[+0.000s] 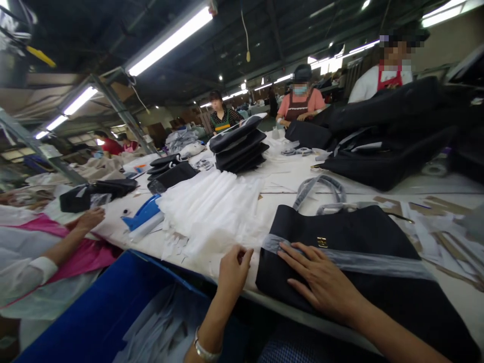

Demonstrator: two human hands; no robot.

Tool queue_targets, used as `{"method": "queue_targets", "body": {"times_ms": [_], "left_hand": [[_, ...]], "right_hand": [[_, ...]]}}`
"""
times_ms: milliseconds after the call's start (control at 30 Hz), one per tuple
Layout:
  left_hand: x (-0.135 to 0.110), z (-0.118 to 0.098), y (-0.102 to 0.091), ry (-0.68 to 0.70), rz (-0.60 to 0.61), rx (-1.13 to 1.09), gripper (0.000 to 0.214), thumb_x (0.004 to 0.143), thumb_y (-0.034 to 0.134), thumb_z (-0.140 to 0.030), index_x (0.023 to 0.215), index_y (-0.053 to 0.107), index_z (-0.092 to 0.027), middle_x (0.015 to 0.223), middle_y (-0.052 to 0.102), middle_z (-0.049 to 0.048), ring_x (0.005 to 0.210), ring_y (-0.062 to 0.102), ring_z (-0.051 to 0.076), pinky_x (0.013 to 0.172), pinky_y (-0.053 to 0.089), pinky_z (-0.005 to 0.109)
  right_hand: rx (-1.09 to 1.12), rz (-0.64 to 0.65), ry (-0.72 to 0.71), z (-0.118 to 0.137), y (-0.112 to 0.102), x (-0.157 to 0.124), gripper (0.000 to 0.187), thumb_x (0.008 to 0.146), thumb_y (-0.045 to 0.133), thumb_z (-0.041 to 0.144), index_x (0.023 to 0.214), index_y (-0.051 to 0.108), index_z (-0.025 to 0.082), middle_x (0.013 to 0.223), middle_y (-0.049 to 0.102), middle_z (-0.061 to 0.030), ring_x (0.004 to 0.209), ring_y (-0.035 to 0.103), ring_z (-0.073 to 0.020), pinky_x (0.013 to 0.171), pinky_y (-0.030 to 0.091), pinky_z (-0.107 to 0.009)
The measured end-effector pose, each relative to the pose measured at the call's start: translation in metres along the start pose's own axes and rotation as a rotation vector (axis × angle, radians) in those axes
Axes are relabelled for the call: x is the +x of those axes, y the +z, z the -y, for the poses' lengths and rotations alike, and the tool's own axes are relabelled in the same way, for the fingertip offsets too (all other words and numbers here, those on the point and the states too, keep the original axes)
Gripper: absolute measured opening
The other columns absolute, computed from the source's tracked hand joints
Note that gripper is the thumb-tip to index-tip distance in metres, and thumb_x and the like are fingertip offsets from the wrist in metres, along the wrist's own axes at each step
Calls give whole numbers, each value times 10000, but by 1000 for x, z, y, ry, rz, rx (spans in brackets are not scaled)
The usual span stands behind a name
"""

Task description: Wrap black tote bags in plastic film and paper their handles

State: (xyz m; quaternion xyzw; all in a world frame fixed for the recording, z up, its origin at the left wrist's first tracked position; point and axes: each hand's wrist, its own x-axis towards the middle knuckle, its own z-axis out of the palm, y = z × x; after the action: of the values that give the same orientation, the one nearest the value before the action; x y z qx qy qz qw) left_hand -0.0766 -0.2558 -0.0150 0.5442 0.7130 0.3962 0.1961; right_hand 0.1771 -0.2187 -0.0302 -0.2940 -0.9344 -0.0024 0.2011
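A black handbag [363,237] lies flat on the white table, with a small gold emblem [321,242] on its front. Its handles [321,186] are wrapped in clear film and point away from me. A translucent strip [378,263] runs across the bag's front. My right hand [321,282] rests on the bag and strip, fingers spread. Just off the bag's left edge is my left hand [233,269], fingers curled in and thumb close to them; what they hold, if anything, is hidden. A pile of thin white sheets [212,201] lies beyond the left hand.
A blue tape dispenser [141,214] stands left of the sheets. Stacked black bags [240,143] sit farther back. A blue bin [102,307] with pale scraps is below the table edge. A co-worker's hand [91,219] is at the left; other people work across the table.
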Motion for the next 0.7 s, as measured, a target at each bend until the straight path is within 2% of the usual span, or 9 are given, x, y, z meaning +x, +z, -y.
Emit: {"method": "queue_targets", "body": {"times_ms": [67,133,200,233,300,367,433,567,700], "left_hand": [[-4,14,-4,-209,35,-159,334,879,585,-502,801,600,-178,658,670,30,538,651,178,560,511,286],[-1,23,-4,-361,-3,-437,356,849,657,-495,967,582,-167,822,715,68,631,705,194,592,561,300],[5,23,0,-418,-46,-762,409,810,744,-437,1049,542,-172,1003,710,105,833,735,208,745,600,323],[8,21,3,-435,-56,-907,401,796,773,-402,1027,538,-173,1041,700,110,907,728,205,824,595,326],[15,14,10,-494,-66,-1085,342,781,802,-341,927,545,-168,995,694,96,911,718,179,889,578,311],[20,9,16,-564,-99,-1117,302,780,805,-317,850,556,-161,894,684,71,812,704,148,843,590,289],[23,5,20,-576,-159,-1066,289,771,810,-323,824,586,-148,838,671,57,739,680,132,755,598,263],[26,1,24,-480,-256,-975,336,717,840,-369,808,657,-103,820,686,77,741,679,155,674,588,244],[29,-6,25,-401,-220,-994,351,740,815,-380,897,724,-80,947,741,141,862,720,221,724,591,267]], "right_hand": [[-1,3,-7,-1,2,0,576,983,459,427,1527,338,280,1579,335,-4,1349,433,-302,1054,394,-492],[2,0,-6,-2,3,0,579,981,461,427,1529,331,288,1579,335,-3,1354,431,-300,1057,394,-494],[-1,-16,-12,-2,4,-1,589,979,466,424,1534,313,303,1576,341,-2,1355,435,-295,1054,401,-492],[-6,-27,-19,-3,4,-2,598,979,467,423,1540,296,309,1573,345,-1,1355,439,-292,1052,406,-489],[-27,-58,-35,-3,5,-3,618,981,464,426,1552,256,319,1566,354,4,1349,453,-284,1048,415,-479],[-55,-88,-50,-5,6,-4,632,982,460,432,1559,226,328,1560,356,14,1338,471,-276,1043,425,-465],[-79,-118,-67,-7,7,-4,639,980,463,442,1560,216,336,1553,361,23,1324,491,-272,1028,440,-449],[-90,-157,-101,-10,10,-3,669,970,484,447,1560,187,340,1532,395,18,1294,525,-268,1000,455,-415],[-139,-190,-146,-18,19,-3,706,940,542,447,1555,214,333,1515,422,21,1248,566,-264,961,479,-379]]}}
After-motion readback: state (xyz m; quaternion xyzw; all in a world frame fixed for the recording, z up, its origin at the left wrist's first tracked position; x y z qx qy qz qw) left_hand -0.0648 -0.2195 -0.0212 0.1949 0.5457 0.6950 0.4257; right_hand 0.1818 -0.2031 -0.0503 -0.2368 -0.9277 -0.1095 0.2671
